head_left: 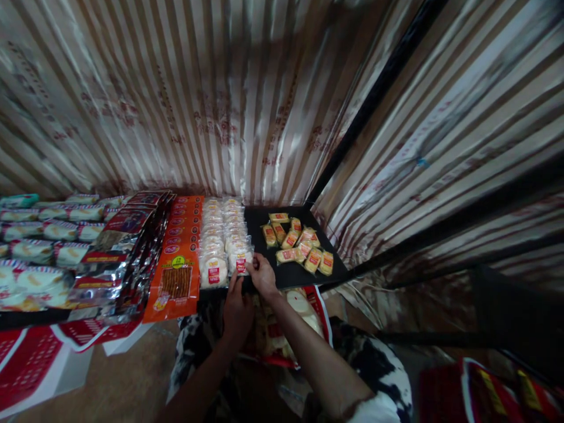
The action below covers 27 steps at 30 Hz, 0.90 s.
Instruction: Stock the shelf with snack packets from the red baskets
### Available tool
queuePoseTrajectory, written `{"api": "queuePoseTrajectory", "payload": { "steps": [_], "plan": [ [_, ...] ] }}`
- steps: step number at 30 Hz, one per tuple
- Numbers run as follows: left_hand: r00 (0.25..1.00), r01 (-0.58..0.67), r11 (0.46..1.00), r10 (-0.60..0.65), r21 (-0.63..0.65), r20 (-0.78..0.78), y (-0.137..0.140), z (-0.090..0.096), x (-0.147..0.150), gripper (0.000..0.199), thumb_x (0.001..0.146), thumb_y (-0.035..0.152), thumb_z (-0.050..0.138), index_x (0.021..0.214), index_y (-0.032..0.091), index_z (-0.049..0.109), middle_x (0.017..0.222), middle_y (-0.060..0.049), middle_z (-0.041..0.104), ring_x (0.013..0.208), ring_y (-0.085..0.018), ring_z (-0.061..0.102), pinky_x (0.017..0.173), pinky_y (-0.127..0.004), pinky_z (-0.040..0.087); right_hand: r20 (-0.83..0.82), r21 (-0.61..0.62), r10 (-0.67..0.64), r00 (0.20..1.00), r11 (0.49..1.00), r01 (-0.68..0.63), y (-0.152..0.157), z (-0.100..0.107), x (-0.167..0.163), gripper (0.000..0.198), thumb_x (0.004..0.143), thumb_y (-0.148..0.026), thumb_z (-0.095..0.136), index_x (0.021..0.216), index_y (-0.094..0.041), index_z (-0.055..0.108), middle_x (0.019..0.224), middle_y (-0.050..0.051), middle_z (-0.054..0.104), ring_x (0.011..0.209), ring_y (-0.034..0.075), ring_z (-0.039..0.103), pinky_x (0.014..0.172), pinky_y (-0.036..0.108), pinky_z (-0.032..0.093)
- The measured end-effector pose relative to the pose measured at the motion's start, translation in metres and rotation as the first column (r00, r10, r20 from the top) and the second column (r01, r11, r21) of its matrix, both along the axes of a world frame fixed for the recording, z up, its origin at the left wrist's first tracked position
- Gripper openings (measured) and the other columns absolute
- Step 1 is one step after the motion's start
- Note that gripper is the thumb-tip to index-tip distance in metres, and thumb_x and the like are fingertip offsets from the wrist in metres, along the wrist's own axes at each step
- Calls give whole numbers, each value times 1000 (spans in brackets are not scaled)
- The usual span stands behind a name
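Two rows of clear packets holding round white crackers stand on a black shelf (341, 267). My right hand (263, 277) pinches the right edge of the front cracker packet (240, 257) in the right-hand row, which has a red label. My left hand (238, 311) is at the same packet's lower edge, with bent fingers gripping it from the front; its thumb is hard to make out. Beside it on the left, the front packet (214, 272) of the other row lies untouched. Several small yellow snack packets (291, 238) lie scattered to the right.
Left of the crackers are an orange snack bag (175, 282), stacked dark shiny packs (127, 235) and rows of white packs (37, 282). A red basket (324, 317) with packets stands below the shelf. Black frame bars (374, 106) and striped sheeting (211, 106) enclose the corner.
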<state>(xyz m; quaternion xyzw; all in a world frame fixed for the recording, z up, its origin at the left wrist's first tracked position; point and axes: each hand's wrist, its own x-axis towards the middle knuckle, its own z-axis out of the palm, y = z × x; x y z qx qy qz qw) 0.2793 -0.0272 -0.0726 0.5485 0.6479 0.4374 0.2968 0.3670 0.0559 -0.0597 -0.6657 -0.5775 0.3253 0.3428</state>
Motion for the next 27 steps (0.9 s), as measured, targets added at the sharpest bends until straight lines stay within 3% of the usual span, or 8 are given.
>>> {"api": "queuePoseTrajectory", "payload": {
  "steps": [4,9,11,13,16,18,23,27],
  "plan": [
    [1000,14,1000,-14,1,-17,-3,6,0,43,74,10,43,115,17,55,137,-10,46,127,-22,42,107,-38,35,-157,34,-55,986,998,61,-12,-3,1,31,76,-36,57,101,-18,59,91,5,63,79,16,58,72,27,47],
    [999,33,998,-31,57,-32,-13,11,-1,36,78,11,37,107,17,58,128,-10,53,119,-20,49,104,-38,37,-242,66,-143,960,984,163,-62,-16,35,32,84,-44,42,100,-19,57,90,6,65,79,17,59,71,28,48],
    [997,82,994,-81,73,-16,-23,8,3,33,78,11,37,99,19,61,117,-9,59,111,-19,54,100,-37,40,-152,45,-137,979,988,145,-86,-24,61,33,86,-44,40,99,-20,58,89,7,66,82,19,60,75,31,47],
    [985,170,985,-171,34,16,-35,4,12,29,78,12,38,91,21,63,103,-7,64,101,-19,59,94,-37,45,79,7,-186,979,983,186,-108,-33,89,34,86,-41,38,99,-19,60,96,10,65,90,22,58,84,35,44],
    [956,290,955,-285,-66,76,-56,-7,31,25,78,13,41,84,21,64,93,-7,66,92,-20,61,87,-37,48,466,-133,-204,861,946,296,-133,-44,122,40,83,-39,44,112,-16,57,116,15,58,110,29,50,94,42,37],
    [939,339,933,-328,-118,107,-68,-14,44,27,77,13,40,84,20,65,95,-8,67,92,-20,61,87,-37,47,587,-260,-145,796,898,355,-144,-49,130,48,81,-43,47,121,-16,52,126,16,51,116,32,45,93,44,37],
    [908,418,888,-402,-192,116,-87,-24,63,27,73,12,42,83,20,67,95,-8,68,95,-23,61,92,-43,44,664,-389,26,748,866,315,-151,-52,123,61,79,-40,54,133,-18,39,139,16,39,123,32,42,95,40,35],
    [906,423,881,-415,-211,85,-90,-24,59,27,73,12,43,81,21,67,93,-8,68,93,-23,61,90,-42,45,620,-384,32,784,884,268,-146,-44,123,58,80,-35,53,133,-19,38,133,16,45,117,27,49,91,35,38]
  ]
}}
